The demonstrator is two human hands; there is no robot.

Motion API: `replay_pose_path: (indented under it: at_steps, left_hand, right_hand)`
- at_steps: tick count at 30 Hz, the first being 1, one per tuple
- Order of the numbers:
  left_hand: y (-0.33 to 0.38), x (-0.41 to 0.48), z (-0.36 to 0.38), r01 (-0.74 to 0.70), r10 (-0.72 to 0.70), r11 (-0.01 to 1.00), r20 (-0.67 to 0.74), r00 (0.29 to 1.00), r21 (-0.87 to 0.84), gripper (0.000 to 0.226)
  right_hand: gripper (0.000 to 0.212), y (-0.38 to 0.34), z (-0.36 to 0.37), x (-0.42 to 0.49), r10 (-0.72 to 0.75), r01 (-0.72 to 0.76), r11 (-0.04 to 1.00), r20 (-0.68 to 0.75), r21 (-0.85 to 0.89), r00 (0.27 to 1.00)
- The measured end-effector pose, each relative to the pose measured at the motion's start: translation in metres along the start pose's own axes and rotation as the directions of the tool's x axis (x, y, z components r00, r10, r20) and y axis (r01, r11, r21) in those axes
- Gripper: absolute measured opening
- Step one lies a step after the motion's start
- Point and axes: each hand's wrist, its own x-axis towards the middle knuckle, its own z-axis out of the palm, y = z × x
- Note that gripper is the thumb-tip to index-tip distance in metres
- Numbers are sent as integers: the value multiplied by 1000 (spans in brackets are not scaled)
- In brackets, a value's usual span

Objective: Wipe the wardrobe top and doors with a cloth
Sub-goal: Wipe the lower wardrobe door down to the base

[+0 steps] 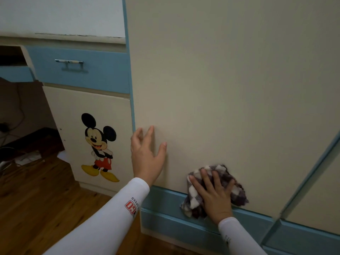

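Observation:
A cream wardrobe door (pixel 220 80) with blue edging fills most of the head view. My right hand (pixel 213 194) presses a checked brown-and-white cloth (pixel 237 188) flat against the door's lower edge, where it meets the blue bottom trim (pixel 165 199). The cloth bunches out around my fingers. My left hand (pixel 147 155) rests with fingers spread on the door near its left edge, above and left of the cloth, holding nothing. Both arms wear white sleeves.
A second wardrobe door (pixel 316 199) stands at the right. To the left is a low cabinet with a cartoon mouse sticker (pixel 99 148), a blue drawer with a handle (pixel 70 63), and an open desk recess with cables (pixel 11 126). Wooden floor (pixel 46 199) lies below.

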Motion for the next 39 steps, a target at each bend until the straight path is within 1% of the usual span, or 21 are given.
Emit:
replay_pose_path:
  at_steps: [3,6,8,11,12,15,18,19,21,23,25,27,30,34,36,39]
  left_hand:
    - [-14,-1,-10,18,-18,999,-4,1000,42,53]
    - [-29,-3,-25,109,-109,994,16,994,-22,49]
    - [-39,-5,-35,160,-160,986,16,987,-41,46]
    - [-50,-6,-46,198,-197,979,22,980,-45,44]
    - [-55,-5,-51,198,-197,979,23,980,-43,43]
    - [-62,-1,-61,158,-157,987,38,987,-39,41]
    - [-65,-2,-68,113,-113,994,62,992,-4,41]
    - [-66,-4,-69,95,-97,995,72,993,27,41]
    - [-66,-6,-71,58,-66,994,94,993,88,43]
    - [-62,-6,-70,22,-33,995,109,994,97,44]
    - [-55,-6,-66,-20,10,996,113,994,87,44]
    - [-47,-4,-61,-60,51,995,117,992,76,47]
    - [-36,1,-55,-104,95,992,116,989,75,54]
    - [-15,10,-48,-201,196,977,69,978,70,57]
    - [0,13,-40,-250,246,967,65,967,56,57]
    - [17,11,-24,-347,336,931,104,936,115,58]
  right_hand:
    - [77,-28,4,18,-63,64,998,11,-15,998]
    - [66,-54,5,40,-158,159,986,34,-58,987]
    - [67,-67,4,53,-211,213,974,39,-78,977]
    - [66,-88,1,70,-300,303,947,42,-106,953]
    - [64,-96,0,77,-336,341,934,63,-105,940]
    - [73,-114,-6,98,-396,420,895,166,-148,903]
    - [67,-127,-4,117,-483,541,823,289,-174,827]
    - [65,-128,-5,121,-494,560,805,301,-198,816]
    - [61,-127,-10,128,-514,572,784,266,-242,816]
    - [56,-123,-16,134,-514,550,792,198,-266,835]
    - [49,-118,-22,142,-532,532,803,80,-268,843]
    - [42,-110,-32,155,-505,469,832,-54,-295,862]
    - [46,-94,-50,178,-504,490,863,-234,-122,831]
    - [45,-73,-75,199,-392,407,912,-396,-49,830]
    - [44,-56,-82,198,-324,341,939,-443,-43,836]
    - [48,-28,-88,187,-227,219,973,-487,-75,843]
